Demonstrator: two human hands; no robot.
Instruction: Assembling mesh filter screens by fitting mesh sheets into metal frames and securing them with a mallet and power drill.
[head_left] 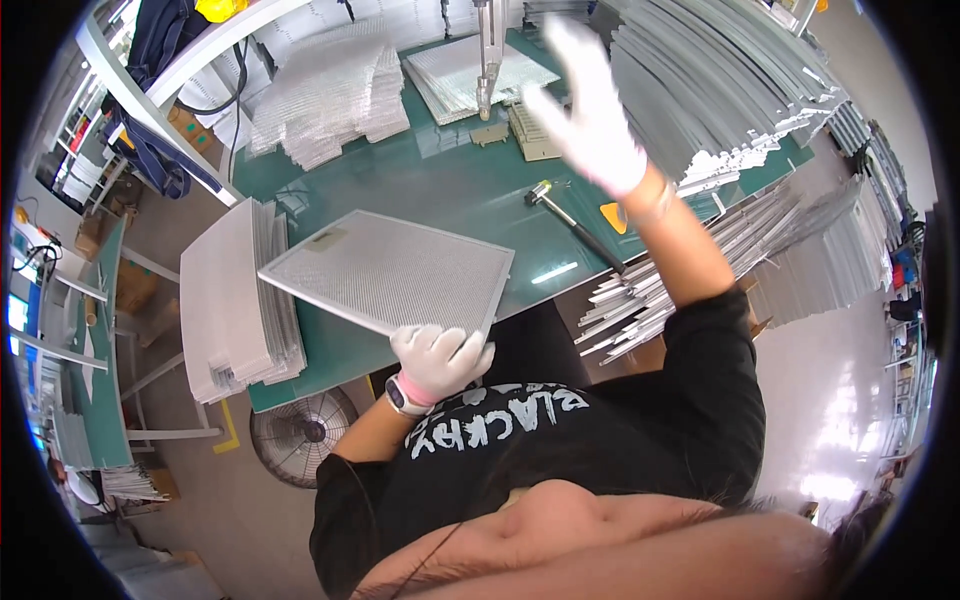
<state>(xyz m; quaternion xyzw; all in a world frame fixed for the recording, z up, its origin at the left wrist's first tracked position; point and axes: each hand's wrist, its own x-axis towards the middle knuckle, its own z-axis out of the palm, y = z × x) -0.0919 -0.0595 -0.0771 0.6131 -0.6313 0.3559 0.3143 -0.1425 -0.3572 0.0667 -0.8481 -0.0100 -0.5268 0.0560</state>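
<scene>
My left hand (440, 358), in a white glove, grips the near edge of a square metal mesh filter panel (385, 268) that lies on the green table (440, 190). My right hand (590, 110), also gloved, is raised over the far right of the table with its fingers spread and holds nothing. It hovers near a large stack of grey metal frame strips (720, 80). A hammer (570, 220) with a black handle lies on the table below that hand.
A pile of finished filter panels (235, 300) stands on edge at the table's left end. Loose mesh sheets (330, 95) lie at the back left. A press tool (488, 60) stands at the back. Metal strips (680, 285) jut out at right. A floor fan (300, 435) sits below.
</scene>
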